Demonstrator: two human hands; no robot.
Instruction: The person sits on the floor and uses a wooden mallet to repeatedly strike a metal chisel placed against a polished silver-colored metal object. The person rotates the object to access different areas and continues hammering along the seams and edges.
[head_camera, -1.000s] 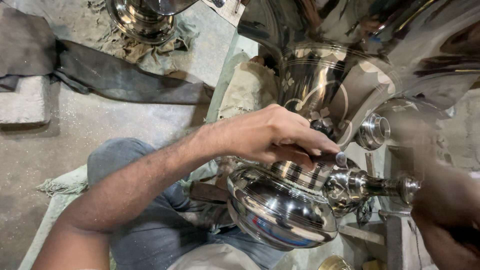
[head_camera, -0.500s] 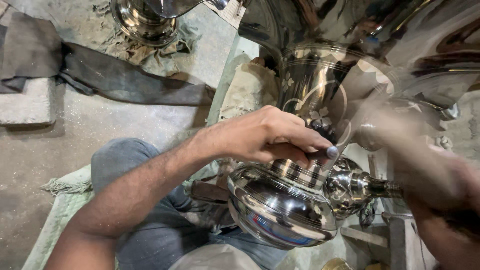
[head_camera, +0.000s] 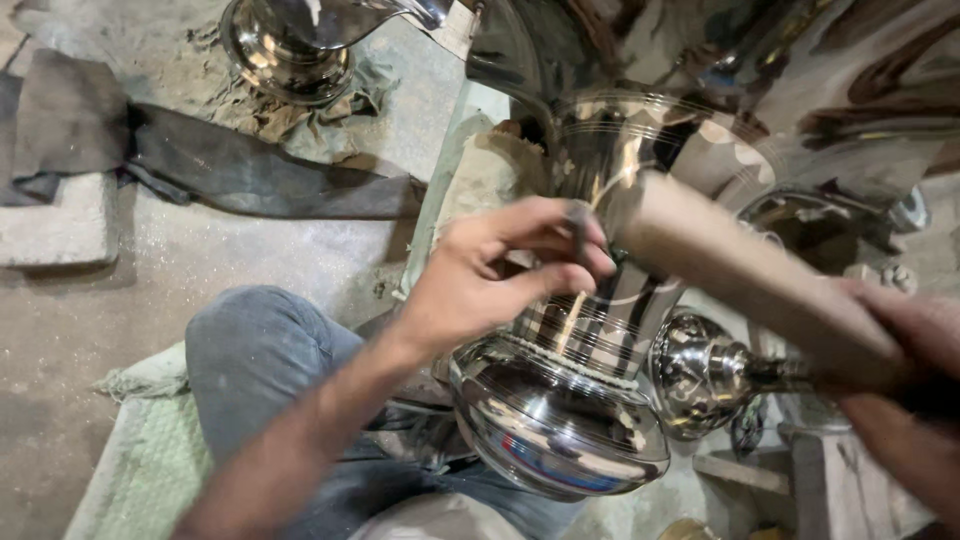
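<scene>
A polished round-bellied metal pot (head_camera: 560, 430) with a ribbed neck lies tilted in front of my lap. My left hand (head_camera: 490, 275) hovers just above its neck, thumb and fingers pinched on a small dark piece (head_camera: 580, 228). My right hand (head_camera: 900, 380), blurred at the right edge, grips a thick pale wooden stick (head_camera: 740, 265). The stick slants up to the left, and its far end is close to my left fingertips. A shiny metal knob on a spindle (head_camera: 700, 375) sits beside the pot, under the stick.
A large polished metal vessel (head_camera: 720, 70) fills the top right, and another shiny vessel (head_camera: 290, 50) stands on rags at the top left. A dark cloth (head_camera: 250, 175) and a stone block (head_camera: 50, 230) lie on the dusty floor. My knee (head_camera: 260, 350) rests over a green mat (head_camera: 140, 470).
My left hand has lifted off the pot's neck and pinched its fingers together. My right hand has swung the wooden stick in from the right, across the pot toward my left hand.
</scene>
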